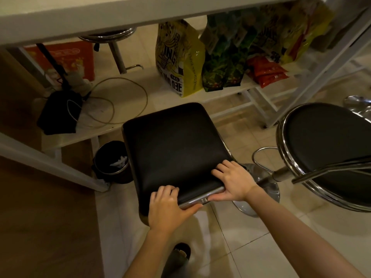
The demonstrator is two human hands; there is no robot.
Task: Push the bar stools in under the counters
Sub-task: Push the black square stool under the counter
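A bar stool with a square black padded seat (pixel 172 145) stands in front of the white counter (pixel 84 19), its far edge close to the counter's lower shelf. My left hand (pixel 168 207) grips the seat's near edge by the chrome rail. My right hand (pixel 232 179) grips the same edge at the right corner, fingers on top of the cushion. A second stool with a round black seat and chrome rim (pixel 329 153) stands to the right. A third stool (pixel 112 35) sits tucked under the counter at the back.
The lower shelf (pixel 140 101) holds a black bag (pixel 58 113), a looped cable (pixel 120 101) and several snack bags (pixel 180 59). A small black bin (pixel 111 161) stands on the floor left of the stool. The chrome stool base (pixel 259 189) rests on the tiles.
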